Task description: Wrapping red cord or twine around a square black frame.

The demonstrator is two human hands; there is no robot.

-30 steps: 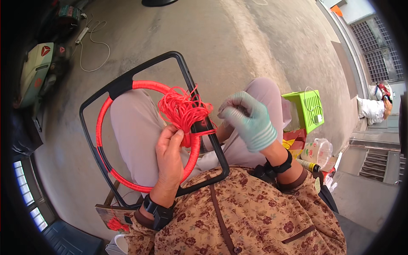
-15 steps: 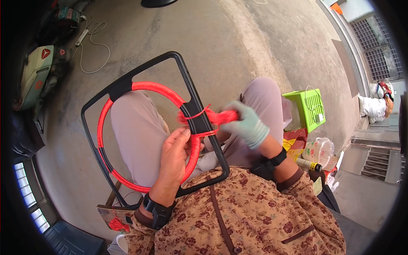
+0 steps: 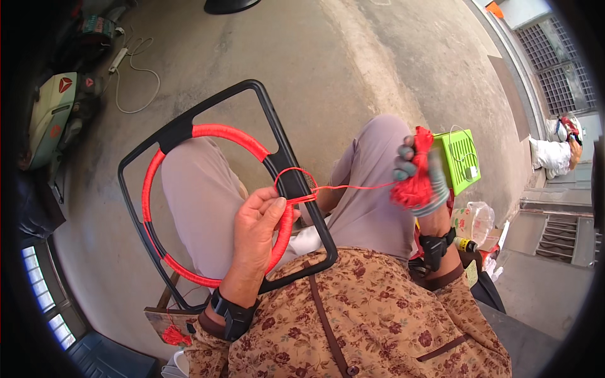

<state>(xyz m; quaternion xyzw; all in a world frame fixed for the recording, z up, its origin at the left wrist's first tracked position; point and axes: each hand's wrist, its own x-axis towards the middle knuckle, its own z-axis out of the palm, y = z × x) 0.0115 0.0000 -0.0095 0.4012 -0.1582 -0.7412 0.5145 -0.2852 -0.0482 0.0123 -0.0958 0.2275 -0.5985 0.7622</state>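
A black rectangular frame (image 3: pixel 265 107) with a ring inside it leans over my lap. Red cord (image 3: pixel 232 133) is wound tightly round most of the ring, with bare black stretches at the joints. My bare left hand (image 3: pixel 257 220) pinches the ring and its cord beside the right-hand joint. There, a loose loop of cord (image 3: pixel 296 169) stands round the black bar. From it a single strand (image 3: pixel 353 187) runs taut to the right. My right hand (image 3: pixel 435 183), in a grey-green glove, grips a bundle of red cord (image 3: pixel 413 186) above my right knee.
A bright green slatted basket (image 3: pixel 460 164) stands to the right, with a clear plastic container (image 3: pixel 479 217) nearer me. At the left is a parked scooter (image 3: pixel 53 120); a white cable with a power strip (image 3: pixel 118 60) lies on the floor. More red cord (image 3: pixel 173 335) hangs at lower left.
My right hand has moved right, away from the frame, carrying the cord bundle and drawing the strand out straight. My left hand stays at the ring.
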